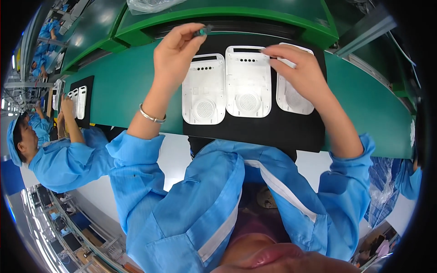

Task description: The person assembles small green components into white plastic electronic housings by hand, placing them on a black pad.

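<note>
Head view, looking down a blue work smock (191, 204) to a green workbench (123, 86): two blue sleeves rise from the lower edge, the left wrist ringed by a thin silver bangle (151, 117). Beyond the cuffs, a black mat (255, 129) lies on the bench and carries three white plastic housings side by side, each with a round speaker grille near its lower end and a dark slot near its top. The left housing (204, 88) and the middle housing (248, 82) lie flat and just beside one another; the right housing (293, 93) sits tilted, partly covered by the right hand (298, 70). That hand is curled over the right housing's upper end, its fingertips pressed together at the gap between the middle and right housings, touching their top edges; whether they pinch anything small there cannot be told. The left hand (175, 54) is raised above the mat's upper left corner, thumb and forefinger pinching a small dark part (203, 31), held clear of the housings and over the far edge of the bench.

Farther back, a raised green rail (227, 18) runs across the bench, with a clear plastic bag (150, 5) lying on it. Off to the left, a co-worker in a blue smock and cap (50, 159) sits at the same bench, hands at another black mat (84, 100) holding more white housings. More blue-clad workers show small along the line at far left.
</note>
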Motion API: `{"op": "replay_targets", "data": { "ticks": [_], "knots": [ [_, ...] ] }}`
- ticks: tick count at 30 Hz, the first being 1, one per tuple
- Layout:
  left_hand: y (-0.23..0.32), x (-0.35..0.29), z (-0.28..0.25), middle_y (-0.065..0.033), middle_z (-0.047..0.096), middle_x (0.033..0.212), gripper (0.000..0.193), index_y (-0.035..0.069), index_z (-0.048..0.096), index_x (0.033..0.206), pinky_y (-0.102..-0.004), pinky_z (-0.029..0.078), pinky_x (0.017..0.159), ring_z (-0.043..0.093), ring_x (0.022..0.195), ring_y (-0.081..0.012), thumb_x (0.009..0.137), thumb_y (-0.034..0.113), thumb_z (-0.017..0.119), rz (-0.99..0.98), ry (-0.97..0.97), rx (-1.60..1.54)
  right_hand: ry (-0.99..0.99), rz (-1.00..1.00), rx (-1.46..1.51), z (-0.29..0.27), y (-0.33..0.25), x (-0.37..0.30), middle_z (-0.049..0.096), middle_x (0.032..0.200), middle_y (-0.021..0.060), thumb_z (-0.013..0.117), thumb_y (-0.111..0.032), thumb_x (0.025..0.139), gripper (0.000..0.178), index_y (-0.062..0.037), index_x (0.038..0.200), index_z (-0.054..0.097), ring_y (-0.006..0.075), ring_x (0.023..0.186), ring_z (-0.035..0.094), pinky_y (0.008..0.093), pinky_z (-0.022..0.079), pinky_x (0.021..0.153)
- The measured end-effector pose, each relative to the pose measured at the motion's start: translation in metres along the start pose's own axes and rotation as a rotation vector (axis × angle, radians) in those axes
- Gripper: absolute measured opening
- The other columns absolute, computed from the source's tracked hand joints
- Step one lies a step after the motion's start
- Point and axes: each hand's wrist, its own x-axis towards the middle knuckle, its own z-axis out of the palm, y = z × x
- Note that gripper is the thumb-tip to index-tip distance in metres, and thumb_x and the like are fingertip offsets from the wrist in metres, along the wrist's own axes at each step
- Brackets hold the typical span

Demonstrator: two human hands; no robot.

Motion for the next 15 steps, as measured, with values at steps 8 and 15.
{"op": "replay_targets", "data": {
  "ticks": [8,15],
  "knots": [
    [0.002,-0.021,0.017,-0.0080,0.064,0.097,0.018,0.002,0.065,0.097,-0.0258,0.053,0.073,0.063,0.085,-0.0174,0.080,-0.003,0.063,0.301,-0.113,0.306,-0.174,0.240,0.569,0.038,-0.010,0.031,0.065,0.098,0.0072,0.055,-0.031,0.092,0.036,-0.0032,0.115,0.060,0.0131,0.087,0.062,0.0256,0.049,0.081],
    [-0.002,-0.029,0.018,-0.0070,0.063,0.096,0.019,0.004,0.066,0.097,-0.0252,0.051,0.070,0.063,0.083,-0.0178,0.079,-0.002,0.064,0.390,-0.119,0.461,-0.142,0.240,0.443,0.032,-0.003,0.031,0.067,0.089,0.0063,0.062,-0.021,0.086,0.025,-0.0023,0.102,0.066,0.0128,0.081,0.064,0.0253,0.051,0.077]
  ]
}}
